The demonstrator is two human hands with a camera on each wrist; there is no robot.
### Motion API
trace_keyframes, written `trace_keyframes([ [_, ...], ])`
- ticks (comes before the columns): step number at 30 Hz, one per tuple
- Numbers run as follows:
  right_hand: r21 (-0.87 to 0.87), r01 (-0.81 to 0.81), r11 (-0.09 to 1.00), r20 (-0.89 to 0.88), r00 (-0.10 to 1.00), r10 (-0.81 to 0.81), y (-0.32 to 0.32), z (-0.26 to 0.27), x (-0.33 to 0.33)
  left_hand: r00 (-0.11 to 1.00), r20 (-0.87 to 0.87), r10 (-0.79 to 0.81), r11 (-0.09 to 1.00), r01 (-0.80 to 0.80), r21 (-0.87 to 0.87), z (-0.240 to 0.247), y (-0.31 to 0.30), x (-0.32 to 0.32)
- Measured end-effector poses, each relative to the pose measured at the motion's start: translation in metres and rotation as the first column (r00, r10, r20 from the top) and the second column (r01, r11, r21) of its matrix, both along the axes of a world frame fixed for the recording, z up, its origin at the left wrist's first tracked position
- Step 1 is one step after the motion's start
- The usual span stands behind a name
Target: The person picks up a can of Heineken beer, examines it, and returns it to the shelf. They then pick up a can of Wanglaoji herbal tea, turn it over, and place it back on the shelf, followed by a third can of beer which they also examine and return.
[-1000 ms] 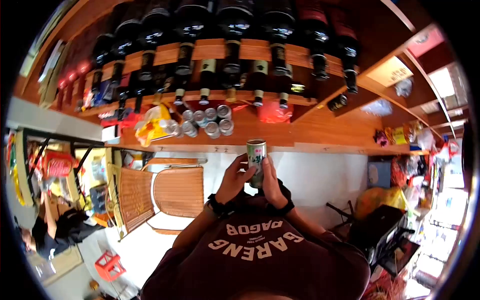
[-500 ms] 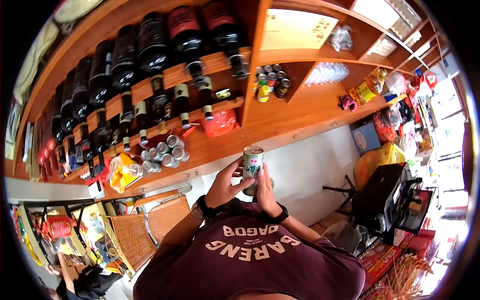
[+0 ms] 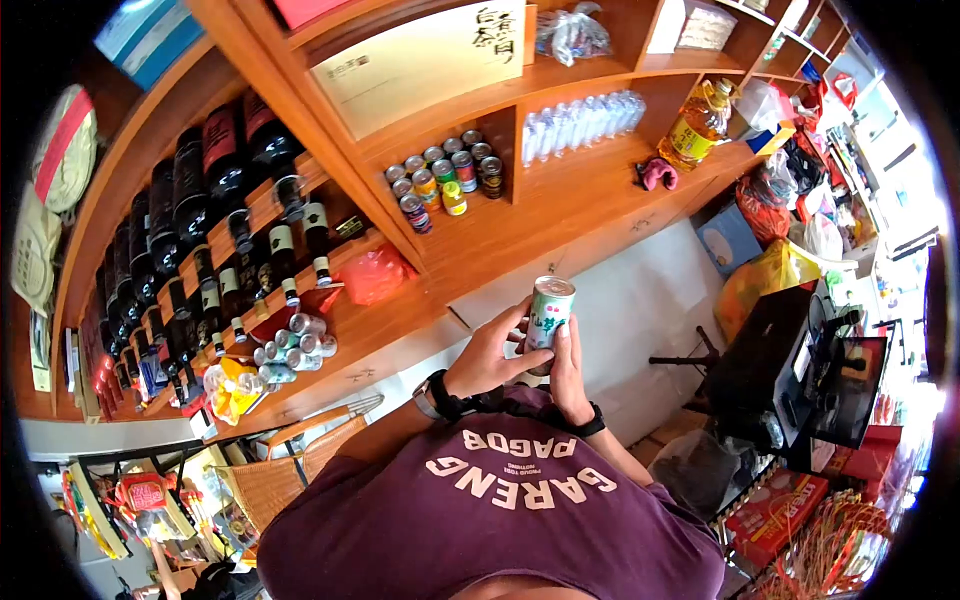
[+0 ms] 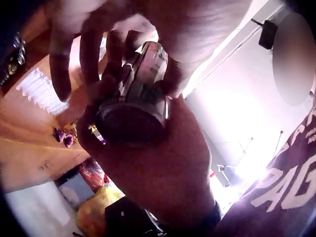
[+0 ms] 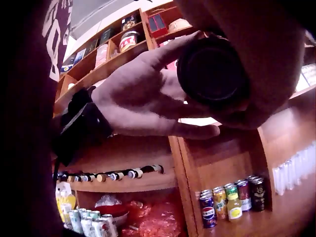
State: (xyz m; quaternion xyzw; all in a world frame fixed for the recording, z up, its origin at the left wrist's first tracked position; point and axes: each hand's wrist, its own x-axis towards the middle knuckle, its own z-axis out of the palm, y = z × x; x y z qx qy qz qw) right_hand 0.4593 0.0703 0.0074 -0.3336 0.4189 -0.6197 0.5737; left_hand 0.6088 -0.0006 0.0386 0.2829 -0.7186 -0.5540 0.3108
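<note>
The green-and-white can (image 3: 550,318) is just right of the middle of the frame, upright with a slight tilt, its silver top facing up. A second ago it was nearer the centre; it has shifted a little to the right. It is held in the air between both hands, as before: the left hand (image 3: 495,350) grips it with the thumb across the front and fingers behind, and the right hand (image 3: 570,380) holds its right side, fingers pointing up. The hands have moved right along with it, their hold looking much the same.

Behind the can, the wooden counter (image 3: 500,237) now runs from lower left to upper right, where it earlier lay level. The silver cans (image 3: 300,345) on it have gone from above centre to the left part of the frame. The dark wine bottles (image 3: 190,190), which spanned the top, now slant down the left side. The colourful cans (image 3: 447,178) in a compartment at upper centre have come into fuller view, as has the row of clear plastic items (image 3: 583,125) beside them. The oil jug (image 3: 697,125) has moved from the right edge to the upper right. The wicker chair (image 3: 270,485) has slid to the lower left, largely hidden by the purple shirt (image 3: 500,520).
</note>
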Motion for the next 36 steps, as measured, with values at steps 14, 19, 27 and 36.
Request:
trace_keyframes([
  [14, -0.015, 0.245, 0.969, 0.051, 0.968, -0.244, 0.035, -0.007, -0.094, 0.956, -0.018, -0.293, 0.952, 0.294, 0.088, -0.018, 0.000, -0.117],
  [19, -0.002, 0.407, 0.913, -0.051, 0.912, -0.407, 0.042, -0.007, -0.104, 0.899, 0.038, -0.436, 0.897, 0.431, 0.097, -0.023, -0.014, -0.143],
  [27, 0.046, 0.550, 0.834, -0.088, 0.834, -0.545, 0.028, -0.011, -0.145, 0.864, -0.017, -0.502, 0.849, 0.497, 0.180, -0.037, -0.036, -0.201],
  [36, 0.054, 0.617, 0.785, -0.117, 0.785, -0.609, -0.016, -0.006, -0.202, 0.777, -0.139, -0.614, 0.735, 0.627, 0.258, -0.047, -0.096, -0.275],
])
